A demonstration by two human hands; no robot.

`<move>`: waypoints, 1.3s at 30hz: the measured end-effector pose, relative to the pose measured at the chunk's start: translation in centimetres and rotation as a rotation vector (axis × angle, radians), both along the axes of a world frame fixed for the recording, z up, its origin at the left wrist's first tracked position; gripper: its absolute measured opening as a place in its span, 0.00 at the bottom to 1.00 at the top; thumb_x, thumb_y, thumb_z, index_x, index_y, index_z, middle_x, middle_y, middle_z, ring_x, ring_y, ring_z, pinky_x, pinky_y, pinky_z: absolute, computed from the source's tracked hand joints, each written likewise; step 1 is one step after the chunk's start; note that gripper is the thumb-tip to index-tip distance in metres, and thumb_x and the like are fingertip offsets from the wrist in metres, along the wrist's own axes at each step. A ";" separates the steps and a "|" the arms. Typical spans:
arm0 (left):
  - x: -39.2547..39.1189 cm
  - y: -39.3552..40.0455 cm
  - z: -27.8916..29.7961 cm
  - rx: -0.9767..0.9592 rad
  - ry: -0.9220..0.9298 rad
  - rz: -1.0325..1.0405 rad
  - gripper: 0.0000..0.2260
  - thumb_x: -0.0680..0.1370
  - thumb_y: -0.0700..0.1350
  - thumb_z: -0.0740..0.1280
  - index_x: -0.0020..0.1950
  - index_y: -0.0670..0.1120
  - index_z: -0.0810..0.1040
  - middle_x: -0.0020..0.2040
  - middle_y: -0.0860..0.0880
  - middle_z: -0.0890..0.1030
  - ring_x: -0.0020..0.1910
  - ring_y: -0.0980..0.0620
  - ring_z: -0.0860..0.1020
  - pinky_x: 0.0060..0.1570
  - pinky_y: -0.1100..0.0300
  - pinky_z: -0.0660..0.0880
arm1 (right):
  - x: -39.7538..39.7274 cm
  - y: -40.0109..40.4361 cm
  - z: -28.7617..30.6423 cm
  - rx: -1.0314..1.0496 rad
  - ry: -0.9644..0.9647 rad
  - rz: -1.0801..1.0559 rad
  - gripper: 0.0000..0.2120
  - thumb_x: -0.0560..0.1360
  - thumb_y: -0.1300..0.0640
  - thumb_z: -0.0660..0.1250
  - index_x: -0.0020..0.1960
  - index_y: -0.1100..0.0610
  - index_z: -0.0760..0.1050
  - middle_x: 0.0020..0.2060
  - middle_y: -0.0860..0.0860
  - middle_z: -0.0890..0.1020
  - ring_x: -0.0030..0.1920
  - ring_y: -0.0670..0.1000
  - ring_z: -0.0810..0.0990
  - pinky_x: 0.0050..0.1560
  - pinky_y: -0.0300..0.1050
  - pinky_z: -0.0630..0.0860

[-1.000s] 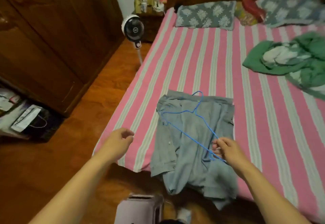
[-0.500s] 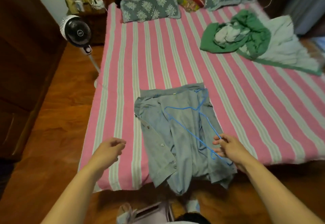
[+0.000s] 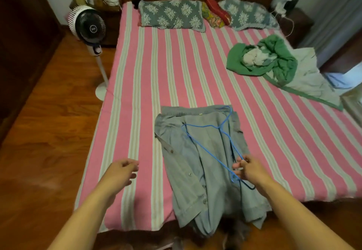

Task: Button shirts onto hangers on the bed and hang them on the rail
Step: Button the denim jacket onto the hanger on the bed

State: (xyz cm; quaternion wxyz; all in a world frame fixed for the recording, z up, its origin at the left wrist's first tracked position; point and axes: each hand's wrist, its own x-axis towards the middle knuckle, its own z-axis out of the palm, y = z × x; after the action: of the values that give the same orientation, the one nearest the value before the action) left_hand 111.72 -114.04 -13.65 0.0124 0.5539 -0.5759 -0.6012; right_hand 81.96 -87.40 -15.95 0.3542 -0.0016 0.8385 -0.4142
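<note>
Grey shirt (image 3: 203,173) — soft matt cloth, creased; blue hanger (image 3: 210,147) — thin smooth wire, looks coated. Striped bedsheet (image 3: 156,69) matt woven cloth, floor (image 3: 49,132) glossy polished wood, fan (image 3: 87,23) smooth plastic.

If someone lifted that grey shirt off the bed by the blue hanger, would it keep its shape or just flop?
Probably flop: the grey shirt lies in soft folds, its hem drooping over the edge of the bed. It looks thin, so likely light. The blue hanger, pinched by the right hand, lies on top of the cloth, not inside it, so lifting would likely leave the shirt behind.
</note>
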 end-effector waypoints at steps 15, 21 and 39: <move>-22.5 12.9 -12.0 0.083 -0.190 0.121 0.07 0.79 0.40 0.62 0.42 0.47 0.74 0.38 0.44 0.74 0.37 0.49 0.72 0.38 0.55 0.67 | -22.5 1.2 -5.4 -0.071 -0.059 0.278 0.16 0.83 0.71 0.49 0.43 0.59 0.69 0.37 0.57 0.74 0.29 0.51 0.69 0.25 0.35 0.69; -25.6 3.9 -19.9 -0.227 -0.417 0.160 0.26 0.77 0.49 0.68 0.72 0.41 0.67 0.67 0.36 0.73 0.62 0.33 0.76 0.55 0.46 0.73 | -23.3 -1.0 -9.3 -0.145 -0.007 0.246 0.15 0.84 0.70 0.51 0.45 0.61 0.72 0.39 0.59 0.74 0.32 0.54 0.71 0.28 0.34 0.73; -15.5 -11.3 -16.6 -0.238 0.206 0.773 0.07 0.68 0.31 0.58 0.37 0.40 0.74 0.28 0.44 0.68 0.27 0.52 0.63 0.27 0.62 0.57 | -27.7 -6.2 -16.5 0.169 0.047 0.541 0.10 0.84 0.69 0.55 0.51 0.68 0.75 0.33 0.62 0.74 0.22 0.47 0.75 0.26 0.34 0.73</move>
State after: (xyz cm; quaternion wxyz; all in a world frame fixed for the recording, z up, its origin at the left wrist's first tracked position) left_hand 96.26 -125.33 -30.29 0.3587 0.6610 -0.3868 -0.5337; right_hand 54.24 -93.62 -32.48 0.4313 -0.2053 0.8470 -0.2331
